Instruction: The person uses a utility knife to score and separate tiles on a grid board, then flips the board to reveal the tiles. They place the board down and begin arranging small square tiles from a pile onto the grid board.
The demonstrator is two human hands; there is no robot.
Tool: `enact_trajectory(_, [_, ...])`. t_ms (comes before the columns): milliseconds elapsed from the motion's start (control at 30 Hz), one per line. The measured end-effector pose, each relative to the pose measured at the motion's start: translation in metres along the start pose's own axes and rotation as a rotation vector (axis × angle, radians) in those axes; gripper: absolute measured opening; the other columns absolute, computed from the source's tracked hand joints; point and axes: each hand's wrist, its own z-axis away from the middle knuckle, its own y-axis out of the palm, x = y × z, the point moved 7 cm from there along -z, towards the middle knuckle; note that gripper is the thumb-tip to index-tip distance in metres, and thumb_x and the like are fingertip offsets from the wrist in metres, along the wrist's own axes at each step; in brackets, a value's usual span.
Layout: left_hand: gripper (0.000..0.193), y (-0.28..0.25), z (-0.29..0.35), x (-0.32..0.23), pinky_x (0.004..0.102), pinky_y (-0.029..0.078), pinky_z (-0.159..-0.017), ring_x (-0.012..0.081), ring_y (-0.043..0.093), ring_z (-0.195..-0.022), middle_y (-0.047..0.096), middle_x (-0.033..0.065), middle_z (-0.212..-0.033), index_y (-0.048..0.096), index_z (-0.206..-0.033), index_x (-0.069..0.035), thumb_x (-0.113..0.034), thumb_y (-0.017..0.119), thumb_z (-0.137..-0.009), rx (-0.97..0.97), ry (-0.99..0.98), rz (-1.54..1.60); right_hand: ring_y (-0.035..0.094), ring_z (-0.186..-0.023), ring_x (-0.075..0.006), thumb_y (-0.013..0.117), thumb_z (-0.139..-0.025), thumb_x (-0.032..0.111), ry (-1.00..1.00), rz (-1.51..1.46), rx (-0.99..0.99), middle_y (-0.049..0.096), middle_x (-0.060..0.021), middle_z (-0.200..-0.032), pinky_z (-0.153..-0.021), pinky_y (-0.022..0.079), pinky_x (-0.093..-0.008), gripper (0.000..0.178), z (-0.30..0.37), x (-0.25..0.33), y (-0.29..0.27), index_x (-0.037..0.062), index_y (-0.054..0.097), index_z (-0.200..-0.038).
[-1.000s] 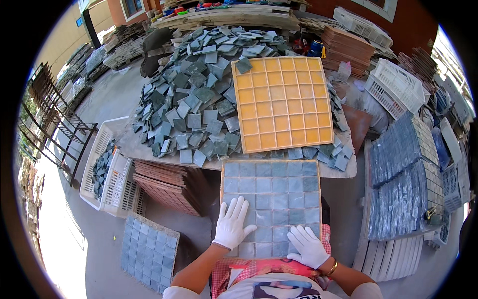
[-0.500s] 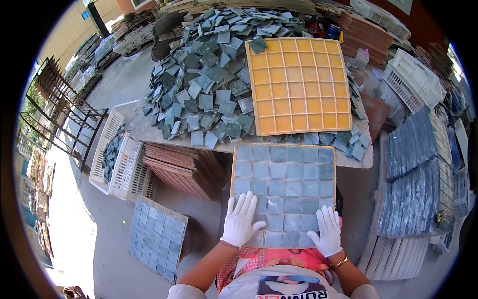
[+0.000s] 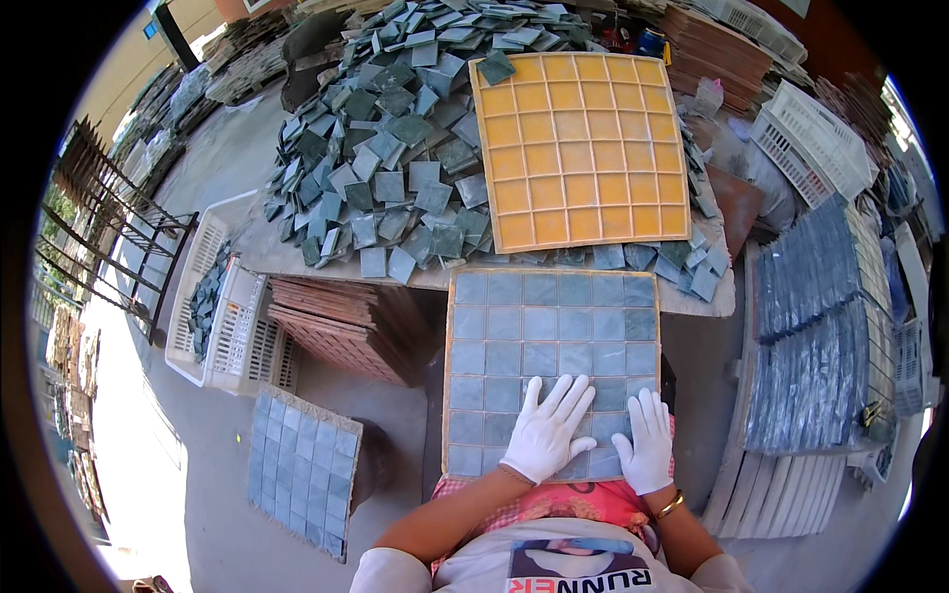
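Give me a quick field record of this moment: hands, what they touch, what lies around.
left hand: gloved, flat on the blue tile sheet
right hand: gloved, flat on the same sheet, near edge
ahead: yellow tile grid on the table
table left: loose green tiles in a heap
floor left: second blue sheet, white crate

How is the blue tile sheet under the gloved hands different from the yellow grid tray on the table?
The blue tile sheet is pale blue-grey and filled with square tiles; the yellow grid tray is bright yellow with empty-looking cells. The blue tile sheet lies nearest the person, with the left hand and right hand flat on its near edge; the yellow grid tray lies farther off, untouched, beside loose green tiles. Both are square grids.
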Motion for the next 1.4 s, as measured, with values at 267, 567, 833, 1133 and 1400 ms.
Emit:
enact_trajectory(267, [0.081, -0.011, 0.031, 0.028, 0.056, 0.021, -0.108, 0.0308, 0.038, -0.132, 0.042, 0.016, -0.142, 0.043, -0.136, -0.002, -0.05, 0.065, -0.075, -0.015, -0.073, -0.042, 0.028, -0.135, -0.0443, 0.064, -0.083, 0.026, 0.017, -0.019, 0.052, 0.032, -0.0255, -0.146, -0.111, 0.024, -0.0505, 0.068, 0.012, -0.011, 0.007, -0.0029, 0.037, -0.138])
enact_trajectory(567, [0.084, -0.03, 0.107, 0.078, 0.0584, 0.018, -0.109, 0.04, 0.032, -0.133, 0.039, 0.0234, -0.141, 0.042, -0.133, 0.005, -0.056, 0.057, -0.079, 0.029, -0.313, -0.167, 0.035, -0.133, -0.039, 0.055, -0.09, 0.015, 0.272, -0.631, -0.133, 0.033, -0.0235, -0.147, -0.11, 0.03, -0.0415, 0.06, 0.026, -0.062, 0.008, -0.0018, 0.031, -0.142])
enact_trajectory(833, [0.091, -0.023, 0.118, 0.084, 0.0579, 0.012, -0.111, 0.0457, 0.022, -0.137, 0.027, 0.0276, -0.148, 0.035, -0.138, 0.007, -0.064, 0.049, -0.082, 0.09, -0.396, -0.154, 0.032, -0.134, -0.0424, 0.051, -0.092, 0.022, 0.218, -0.052, -0.081, 0.037, -0.0238, -0.143, -0.11, 0.028, -0.0449, 0.056, 0.023, -0.06, 0.016, -0.002, 0.035, -0.14])
enact_trajectory(1133, [0.068, -0.038, 0.124, 0.159, 0.04, 0.025, -0.112, 0.0401, 0.023, -0.14, 0.023, 0.0251, -0.151, 0.026, -0.145, 0.001, -0.036, 0.051, -0.094, -0.435, -0.662, 0.498, 0.031, -0.135, -0.041, 0.052, -0.092, 0.023, 0.323, -0.324, -0.082, 0.037, -0.0247, -0.143, -0.111, 0.027, -0.0434, 0.046, 0.031, -0.068, 0.017, 0.0039, 0.047, -0.134])
enact_trajectory(1400, [0.059, -0.028, 0.113, 0.143, 0.039, 0.024, -0.112, 0.0354, 0.031, -0.136, 0.038, 0.0188, -0.144, 0.045, -0.135, 0.0, -0.033, 0.059, -0.089, -0.282, -0.509, 0.802, 0.05, -0.118, -0.0295, 0.059, -0.083, 0.021, 0.326, -0.734, -0.101, 0.056, -0.0201, -0.123, -0.105, 0.033, -0.0385, 0.041, 0.014, -0.065, 0.007, -0.0031, 0.058, -0.116])
